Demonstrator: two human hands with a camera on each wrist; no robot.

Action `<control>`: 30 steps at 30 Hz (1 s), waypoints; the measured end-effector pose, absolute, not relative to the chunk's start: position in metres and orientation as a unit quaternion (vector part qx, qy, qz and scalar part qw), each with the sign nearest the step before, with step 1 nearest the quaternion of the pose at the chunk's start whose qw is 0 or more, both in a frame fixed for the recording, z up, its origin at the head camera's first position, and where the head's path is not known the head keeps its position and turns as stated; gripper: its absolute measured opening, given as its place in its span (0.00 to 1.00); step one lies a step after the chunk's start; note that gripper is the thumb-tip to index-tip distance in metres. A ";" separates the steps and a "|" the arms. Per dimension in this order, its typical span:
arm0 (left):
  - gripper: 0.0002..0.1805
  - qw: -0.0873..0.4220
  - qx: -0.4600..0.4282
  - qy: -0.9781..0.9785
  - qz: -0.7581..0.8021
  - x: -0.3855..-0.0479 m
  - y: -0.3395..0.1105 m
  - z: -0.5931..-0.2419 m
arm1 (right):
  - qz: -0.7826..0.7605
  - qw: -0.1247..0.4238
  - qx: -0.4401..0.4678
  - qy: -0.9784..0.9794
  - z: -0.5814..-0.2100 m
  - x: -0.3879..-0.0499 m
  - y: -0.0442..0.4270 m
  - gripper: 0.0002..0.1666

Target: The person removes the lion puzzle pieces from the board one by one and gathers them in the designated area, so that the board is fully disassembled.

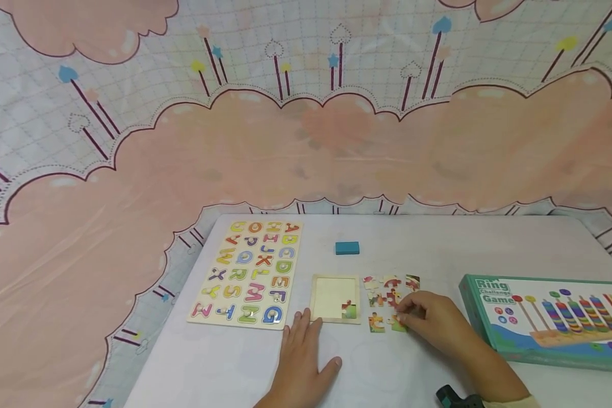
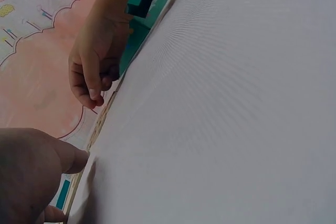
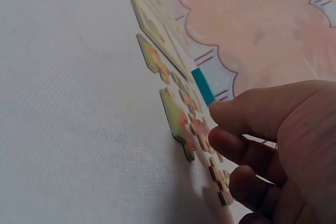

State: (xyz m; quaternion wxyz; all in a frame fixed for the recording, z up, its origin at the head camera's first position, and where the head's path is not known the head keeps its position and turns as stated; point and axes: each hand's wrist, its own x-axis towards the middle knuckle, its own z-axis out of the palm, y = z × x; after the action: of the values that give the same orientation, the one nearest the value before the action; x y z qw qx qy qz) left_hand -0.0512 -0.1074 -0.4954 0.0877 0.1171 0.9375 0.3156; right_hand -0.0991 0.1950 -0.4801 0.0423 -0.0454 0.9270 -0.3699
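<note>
My left hand lies flat with its fingers spread, its fingertips at the lower left corner of a shallow wooden puzzle tray. One green and red jigsaw piece sits in that tray's lower right corner. To the right of the tray, loose jigsaw pieces lie in rows on the white table. Over their right side hovers my right hand, fingers bent. In the right wrist view its thumb and fingertips are just above a green-edged piece, with nothing seen between them.
An alphabet board with coloured letters lies to the left. A blue block is behind the tray. At the right is a green Ring Challenge Game box, close to my right forearm. A patterned cloth hangs behind the table.
</note>
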 end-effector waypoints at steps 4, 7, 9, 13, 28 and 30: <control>0.47 0.095 0.117 0.936 0.319 -0.051 -0.109 -0.494 | -0.389 0.045 -0.049 0.919 -0.478 -0.099 0.195 0.06; 0.45 0.097 0.117 0.934 0.322 -0.052 -0.108 -0.494 | -0.403 0.049 -0.054 0.912 -0.476 -0.100 0.194 0.07; 0.44 0.100 0.121 0.933 0.324 -0.053 -0.106 -0.493 | -0.412 0.053 -0.060 0.908 -0.474 -0.101 0.193 0.08; 0.42 0.104 0.135 0.932 0.320 -0.056 -0.101 -0.490 | -0.429 0.063 -0.072 0.898 -0.470 -0.105 0.190 0.09; 0.37 0.119 0.186 0.939 0.262 -0.070 -0.087 -0.486 | -0.419 0.082 -0.192 0.884 -0.470 -0.143 0.160 0.07; 0.35 0.117 0.188 0.942 0.253 -0.072 -0.088 -0.486 | -0.414 0.096 -0.209 0.881 -0.469 -0.149 0.156 0.08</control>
State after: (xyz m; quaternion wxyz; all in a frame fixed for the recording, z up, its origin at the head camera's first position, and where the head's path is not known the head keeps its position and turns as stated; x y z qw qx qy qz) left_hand -0.0717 -0.0876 -0.4861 0.1171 0.1878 0.9418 0.2531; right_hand -0.1489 0.1564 -0.4695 0.0961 -0.2094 0.8807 -0.4139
